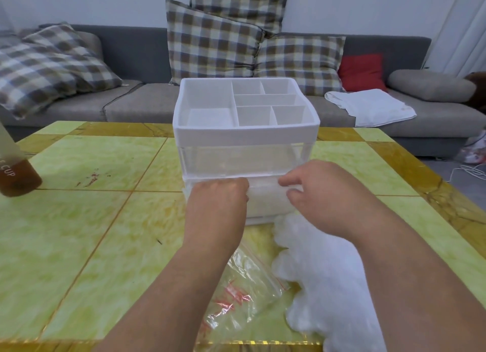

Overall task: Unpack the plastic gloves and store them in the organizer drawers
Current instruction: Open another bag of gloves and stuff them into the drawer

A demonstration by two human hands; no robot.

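Resting between left hand (218,203) and right hand (319,194), gloves (266,201) in bottom drawer (259,220).

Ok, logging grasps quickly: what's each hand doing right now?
Left hand: fingers curled onto the translucent white plastic gloves in the clear lower drawer.
Right hand: pinches the same gloves.

white organizer (246,133) with clear drawers, white gloves (323,280) near right, clear bag (244,294) with red print, yellow-green marbled table (86,220) with gold borders, grey sofa (136,52), brown-cream plaid cushions (210,41), red cushion (361,71) far right
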